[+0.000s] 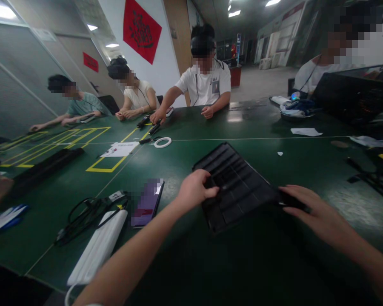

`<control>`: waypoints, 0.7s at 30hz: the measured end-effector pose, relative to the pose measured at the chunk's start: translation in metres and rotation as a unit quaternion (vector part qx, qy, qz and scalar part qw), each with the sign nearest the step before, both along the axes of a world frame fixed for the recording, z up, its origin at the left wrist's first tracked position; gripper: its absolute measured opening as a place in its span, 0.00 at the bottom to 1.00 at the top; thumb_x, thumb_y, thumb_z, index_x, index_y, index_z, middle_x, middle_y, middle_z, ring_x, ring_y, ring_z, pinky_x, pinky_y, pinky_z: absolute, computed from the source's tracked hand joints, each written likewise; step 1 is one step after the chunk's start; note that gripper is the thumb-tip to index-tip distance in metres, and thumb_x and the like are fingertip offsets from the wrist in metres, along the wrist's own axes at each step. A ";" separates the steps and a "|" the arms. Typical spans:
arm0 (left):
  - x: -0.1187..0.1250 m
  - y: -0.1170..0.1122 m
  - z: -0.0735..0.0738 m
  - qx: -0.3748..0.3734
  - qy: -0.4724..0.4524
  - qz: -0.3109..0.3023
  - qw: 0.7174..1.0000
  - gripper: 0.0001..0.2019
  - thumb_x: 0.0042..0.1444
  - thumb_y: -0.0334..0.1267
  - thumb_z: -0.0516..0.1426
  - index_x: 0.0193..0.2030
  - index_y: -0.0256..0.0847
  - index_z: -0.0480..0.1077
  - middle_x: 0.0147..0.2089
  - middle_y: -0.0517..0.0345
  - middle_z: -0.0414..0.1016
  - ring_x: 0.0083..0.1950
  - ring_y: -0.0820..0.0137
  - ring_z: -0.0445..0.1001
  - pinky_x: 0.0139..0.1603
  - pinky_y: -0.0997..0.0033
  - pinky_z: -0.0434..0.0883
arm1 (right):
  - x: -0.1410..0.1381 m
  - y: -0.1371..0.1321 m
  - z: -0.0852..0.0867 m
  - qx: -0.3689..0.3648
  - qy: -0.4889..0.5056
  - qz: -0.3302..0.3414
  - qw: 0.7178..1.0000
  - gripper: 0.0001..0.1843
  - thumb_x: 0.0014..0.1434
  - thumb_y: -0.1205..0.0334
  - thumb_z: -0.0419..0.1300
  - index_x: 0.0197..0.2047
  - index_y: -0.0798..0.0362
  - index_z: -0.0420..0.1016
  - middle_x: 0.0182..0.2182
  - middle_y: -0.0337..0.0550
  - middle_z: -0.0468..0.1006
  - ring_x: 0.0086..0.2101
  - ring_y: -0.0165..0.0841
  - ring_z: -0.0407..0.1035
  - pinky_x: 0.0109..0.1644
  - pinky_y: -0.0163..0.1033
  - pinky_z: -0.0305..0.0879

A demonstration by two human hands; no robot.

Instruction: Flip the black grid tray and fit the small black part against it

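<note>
A flat black ribbed plastic tray [239,187] is held tilted above the green table in front of me. My left hand [196,187] grips its left edge, thumb on the ribbed face and fingers bent around it. At the tray's right corner, my right hand [306,208] is closed on a slim black handle-shaped piece [293,201]. A small bright glint shows where that piece meets the tray; whether they are joined I cannot tell. Left of my left forearm lie a phone [147,203] and a white power bank [98,246].
Coiled black cable [89,212] lies beside the power bank. Farther off are a white tape ring [162,142], a paper sheet [120,149] and a long black bar [47,168]. Several people sit around the table [252,136]; one reaches for black objects. Dark cables [370,182] lie right.
</note>
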State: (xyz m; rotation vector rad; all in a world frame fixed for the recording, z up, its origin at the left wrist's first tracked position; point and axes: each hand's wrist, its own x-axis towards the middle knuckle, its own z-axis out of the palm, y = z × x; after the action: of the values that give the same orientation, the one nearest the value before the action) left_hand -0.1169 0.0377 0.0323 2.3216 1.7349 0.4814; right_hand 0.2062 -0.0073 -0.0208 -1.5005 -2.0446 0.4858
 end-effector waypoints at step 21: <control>-0.137 0.125 -0.003 -0.099 0.110 0.254 0.956 0.14 0.44 0.44 0.59 0.31 0.33 0.70 0.35 0.45 0.73 0.41 0.56 0.70 0.35 0.68 0.63 | 0.063 0.022 -0.015 0.006 -0.029 -0.120 0.992 0.25 0.50 0.42 0.49 0.41 0.51 0.71 0.39 0.56 0.70 0.42 0.50 0.65 0.41 0.56 0.63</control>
State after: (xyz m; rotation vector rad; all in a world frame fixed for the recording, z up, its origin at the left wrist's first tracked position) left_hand -0.2541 0.1627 0.0297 1.8369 2.3747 0.1117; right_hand 0.2691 0.0145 -0.0357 -1.7433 -1.8728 0.3369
